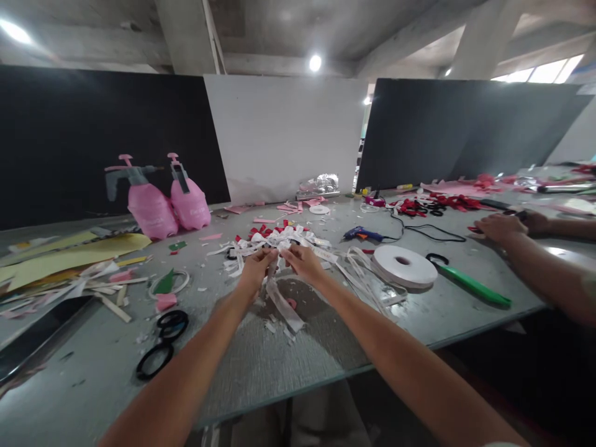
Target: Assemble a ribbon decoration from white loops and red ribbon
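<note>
My left hand (257, 271) and my right hand (302, 261) meet over the middle of the table, fingertips pinched close together. A white ribbon (284, 306) is held between them, its loose end hanging down toward the tabletop. The exact fold at my fingertips is too small to make out. Just beyond my hands lies a heap of white ribbon pieces (242, 249), with red pieces (265, 233) behind it. Right of my hands, a large roll of white ribbon (404, 266) lies flat, with loose strips beside it.
Black-handled scissors (161, 341) lie at left, near a dark phone-like slab (37, 335). Two pink spray bottles (190, 202) stand behind. A blue glue gun (363, 233) with its cord and a green-covered tool (475, 285) lie right. A co-worker's hands (503, 226) work at far right.
</note>
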Demonstrator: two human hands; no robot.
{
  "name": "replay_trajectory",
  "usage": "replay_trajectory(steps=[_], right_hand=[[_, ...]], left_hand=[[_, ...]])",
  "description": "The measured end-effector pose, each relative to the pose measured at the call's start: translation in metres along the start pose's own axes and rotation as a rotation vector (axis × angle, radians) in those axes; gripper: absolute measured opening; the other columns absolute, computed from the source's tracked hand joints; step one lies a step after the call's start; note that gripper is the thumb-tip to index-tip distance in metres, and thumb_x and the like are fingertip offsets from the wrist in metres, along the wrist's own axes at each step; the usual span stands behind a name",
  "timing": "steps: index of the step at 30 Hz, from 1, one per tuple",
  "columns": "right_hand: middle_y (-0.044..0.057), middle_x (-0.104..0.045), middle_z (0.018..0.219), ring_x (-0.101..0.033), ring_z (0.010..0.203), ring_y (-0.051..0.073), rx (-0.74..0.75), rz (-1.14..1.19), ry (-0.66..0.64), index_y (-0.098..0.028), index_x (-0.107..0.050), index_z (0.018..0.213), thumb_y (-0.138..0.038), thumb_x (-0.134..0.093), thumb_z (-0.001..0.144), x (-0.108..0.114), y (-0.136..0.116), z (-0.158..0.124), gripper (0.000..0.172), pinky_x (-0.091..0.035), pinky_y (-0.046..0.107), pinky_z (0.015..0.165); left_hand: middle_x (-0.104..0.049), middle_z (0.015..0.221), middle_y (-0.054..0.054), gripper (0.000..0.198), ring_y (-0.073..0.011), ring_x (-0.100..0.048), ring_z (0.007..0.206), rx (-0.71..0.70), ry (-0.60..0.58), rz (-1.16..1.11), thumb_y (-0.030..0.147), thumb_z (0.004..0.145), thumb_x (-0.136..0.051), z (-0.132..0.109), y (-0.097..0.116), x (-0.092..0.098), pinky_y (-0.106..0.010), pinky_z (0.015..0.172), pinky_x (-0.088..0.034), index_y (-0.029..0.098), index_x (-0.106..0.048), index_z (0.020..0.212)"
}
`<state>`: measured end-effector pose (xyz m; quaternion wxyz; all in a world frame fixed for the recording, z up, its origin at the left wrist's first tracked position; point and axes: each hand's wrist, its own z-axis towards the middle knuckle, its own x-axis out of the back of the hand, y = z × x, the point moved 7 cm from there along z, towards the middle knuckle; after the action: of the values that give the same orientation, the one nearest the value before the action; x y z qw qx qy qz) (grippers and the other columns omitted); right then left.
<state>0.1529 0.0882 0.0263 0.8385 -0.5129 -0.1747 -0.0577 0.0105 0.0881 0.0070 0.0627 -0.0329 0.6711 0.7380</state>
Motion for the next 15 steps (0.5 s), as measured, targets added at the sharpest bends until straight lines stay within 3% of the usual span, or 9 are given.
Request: replay_trajectory(steps=[3, 7, 12, 15], right_hand=[[-0.005, -0.047, 0.051, -0.042, 0.048, 0.01, 0.047, 0.015, 0.05, -0.019, -0.051, 0.065, -0.046, -0.049, 0.088, 0.0, 0.0, 0.002, 0.035, -0.03, 0.022, 0.05], [-0.007, -0.041, 0.047, -0.038, 0.045, 0.009, 0.002, 0.045, 0.003, -0.02, -0.046, 0.062, -0.042, -0.05, 0.086, -0.001, 0.0, 0.001, 0.033, -0.028, 0.022, 0.047], [-0.005, -0.045, 0.052, -0.043, 0.046, 0.01, -0.14, 0.424, -0.079, -0.02, -0.05, 0.067, -0.049, -0.055, 0.08, -0.013, -0.003, -0.004, 0.033, -0.034, 0.023, 0.047], [-0.004, -0.046, 0.055, -0.047, 0.05, 0.011, -0.207, 0.635, -0.09, -0.021, -0.051, 0.069, -0.053, -0.061, 0.076, -0.02, -0.007, -0.008, 0.035, -0.039, 0.025, 0.05]], left_hand=[[-0.057, 0.064, 0.003, 0.039, -0.0082, -0.05, 0.054, 0.01, -0.081, 0.044, 0.05, 0.061, -0.078, -0.003, -0.001, -0.009, -0.02, 0.052, -0.041, 0.016, -0.062, 0.073], [-0.05, 0.057, 0.005, 0.042, -0.0085, -0.047, 0.051, 0.014, -0.21, 0.05, 0.053, 0.065, -0.075, -0.008, 0.0, -0.022, -0.023, 0.054, -0.042, 0.017, -0.053, 0.065], [-0.053, 0.062, 0.002, 0.032, -0.0097, -0.05, 0.055, 0.049, -0.306, -0.109, 0.044, 0.07, -0.072, -0.016, 0.003, -0.033, -0.023, 0.056, -0.043, 0.017, -0.056, 0.072], [-0.056, 0.066, 0.0, 0.025, -0.0117, -0.052, 0.059, 0.017, -0.302, -0.157, 0.04, 0.072, -0.069, -0.019, 0.01, -0.033, -0.024, 0.058, -0.044, 0.017, -0.059, 0.076]])
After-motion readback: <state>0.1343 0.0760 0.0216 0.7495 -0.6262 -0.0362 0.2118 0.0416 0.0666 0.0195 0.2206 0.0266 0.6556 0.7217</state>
